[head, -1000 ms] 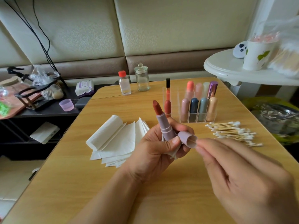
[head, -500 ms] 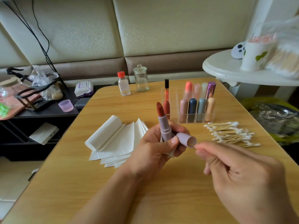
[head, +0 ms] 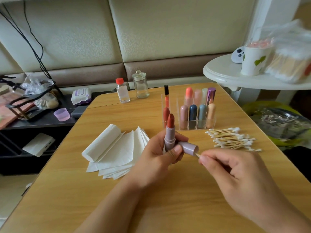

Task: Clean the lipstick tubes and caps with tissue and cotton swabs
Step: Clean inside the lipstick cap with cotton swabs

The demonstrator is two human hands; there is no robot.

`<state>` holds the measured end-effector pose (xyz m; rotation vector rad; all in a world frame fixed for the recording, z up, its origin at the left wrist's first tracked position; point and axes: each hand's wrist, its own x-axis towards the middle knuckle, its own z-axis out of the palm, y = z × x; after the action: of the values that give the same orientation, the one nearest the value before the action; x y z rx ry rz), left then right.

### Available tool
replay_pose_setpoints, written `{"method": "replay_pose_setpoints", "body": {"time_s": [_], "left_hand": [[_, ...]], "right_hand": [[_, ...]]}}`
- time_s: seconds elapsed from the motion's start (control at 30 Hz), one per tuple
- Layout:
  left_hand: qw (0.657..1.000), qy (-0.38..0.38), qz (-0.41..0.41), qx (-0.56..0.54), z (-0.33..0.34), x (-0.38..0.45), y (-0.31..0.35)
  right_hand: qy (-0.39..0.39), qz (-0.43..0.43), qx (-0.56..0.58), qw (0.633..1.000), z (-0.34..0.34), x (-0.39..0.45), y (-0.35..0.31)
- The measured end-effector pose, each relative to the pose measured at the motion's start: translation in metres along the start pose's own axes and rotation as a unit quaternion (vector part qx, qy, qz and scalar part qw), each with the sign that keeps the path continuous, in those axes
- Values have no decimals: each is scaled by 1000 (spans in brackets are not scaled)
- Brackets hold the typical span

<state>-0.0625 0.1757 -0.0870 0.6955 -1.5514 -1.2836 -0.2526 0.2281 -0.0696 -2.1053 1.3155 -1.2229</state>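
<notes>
My left hand (head: 157, 155) grips a mauve lipstick tube (head: 169, 137) upright, its brick-red bullet exposed, and also holds the matching mauve cap (head: 189, 147) lying sideways with its mouth to the right. A bit of white tissue shows under those fingers. My right hand (head: 235, 175) pinches a cotton swab (head: 197, 154) whose tip sits at the cap's mouth. A pile of cotton swabs (head: 233, 139) lies to the right, and fanned white tissues (head: 116, 152) lie to the left on the wooden table (head: 168, 207).
A clear organizer (head: 196, 122) with several lipsticks stands behind my hands. A red-capped bottle (head: 122, 90) and a glass jar (head: 141, 87) sit at the far edge. A white side table (head: 235, 76) with a cup is at right, a cluttered dark shelf at left.
My right hand drew back slightly from the cap, exposing the swab's stick at the cap's mouth. The left hand tilted the tube more upright.
</notes>
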Motion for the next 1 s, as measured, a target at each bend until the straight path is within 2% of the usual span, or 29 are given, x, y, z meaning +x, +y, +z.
{"method": "replay_pose_setpoints", "body": {"time_s": [0.13,0.27,0.37,0.47,0.63,0.73,0.83,0.93,1.0], "left_hand": [[1000,0,-19,3,-4,-1,-1],[999,-1,-36,20,-2,0,-3],[999,4,-34,13,-1,0,-3],[999,4,-41,-11,-3,0,-2],[999,-4,-41,2,-2,1,-4],[999,5,-37,-13,-3,1,-4],[999,5,-42,-22,-3,1,-3],[999,-6,-45,-2,-4,3,-3],[999,-6,-43,3,-4,2,-3]], "right_hand": [[-95,35,-5,995,-7,3,7],[-6,-4,-98,995,-5,7,6],[-31,-27,-59,997,1,3,0],[-88,-4,-36,995,-1,5,9],[-21,-19,-77,997,-1,9,4],[-64,-28,-45,997,0,6,1],[-97,1,-45,994,-4,9,10],[-38,-6,-77,996,-6,12,8],[-25,-26,-58,998,-6,8,2]]}}
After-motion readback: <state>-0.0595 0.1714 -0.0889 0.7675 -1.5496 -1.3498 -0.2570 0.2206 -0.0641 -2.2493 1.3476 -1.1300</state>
